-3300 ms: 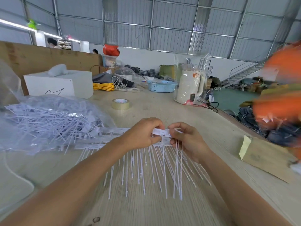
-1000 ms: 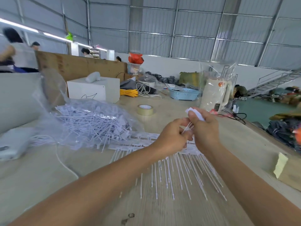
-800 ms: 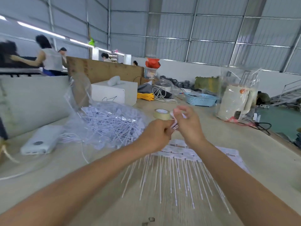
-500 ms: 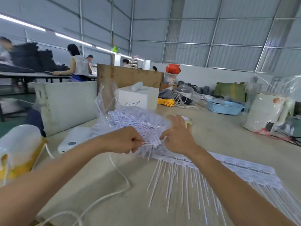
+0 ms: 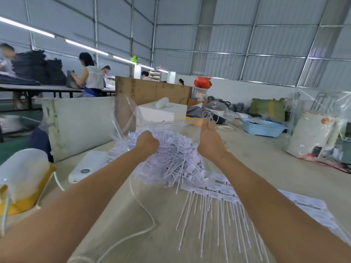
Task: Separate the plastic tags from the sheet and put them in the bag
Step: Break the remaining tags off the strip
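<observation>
left hand point(image 5: 147, 141) curling into bag point(image 5: 171, 149), hold unclear | right hand point(image 5: 209, 139) lifting its film, fingers straight | tags point(image 5: 176, 158) piling inside; sheet point(image 5: 218, 188) lying beside | light, springy, snag-prone: pinching heads judged best

left hand point(image 5: 147, 142) fingers: curled under, contents hidden
sheet point(image 5: 214, 188): partly behind right forearm
yellow-based container point(image 5: 22, 179): cut by left edge

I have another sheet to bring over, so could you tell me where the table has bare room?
Bare wood lies beyond the right hand, toward the blue basket. Nearer, the tag sheet, bag and white cable crowd it.
</observation>
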